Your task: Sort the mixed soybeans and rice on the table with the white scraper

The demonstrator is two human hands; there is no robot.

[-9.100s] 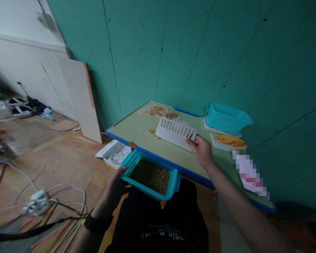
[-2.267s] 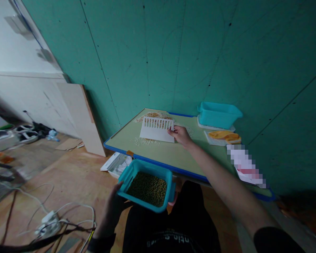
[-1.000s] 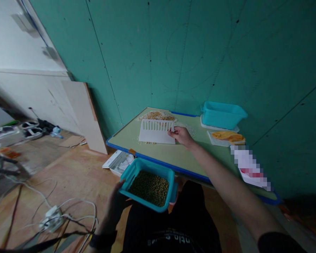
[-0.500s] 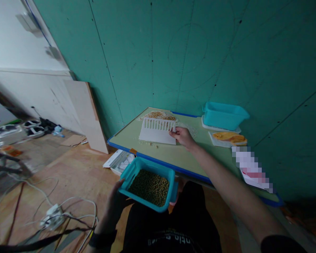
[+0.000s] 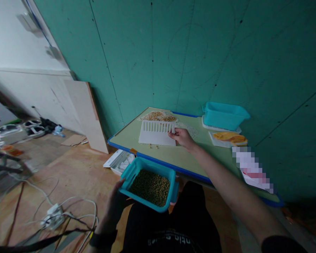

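Observation:
My right hand (image 5: 183, 138) pinches the right edge of a white slotted scraper (image 5: 156, 138), which is held over the table with its comb-like slots toward the wall. Behind the scraper lies a pile of tan beans (image 5: 158, 116) mixed with pale grains. A few loose beans sit just in front of its near edge. Below the table's front edge, my left hand (image 5: 118, 196) grips the left side of a turquoise plastic basket (image 5: 147, 162). Beans (image 5: 150, 186) cover the bottom of that basket, and it is above my lap.
On the green-topped table (image 5: 173, 154) stand a second turquoise basket (image 5: 225, 116) on a white lid and a folded yellow cloth (image 5: 229, 138). A box (image 5: 118, 162) sits under the front edge. A power strip with cables (image 5: 52, 216) lies on the floor to the left.
The scraper has moved slightly toward me, and its near edge now covers some of the pale grains in front. The basket and my left hand have hardly moved.

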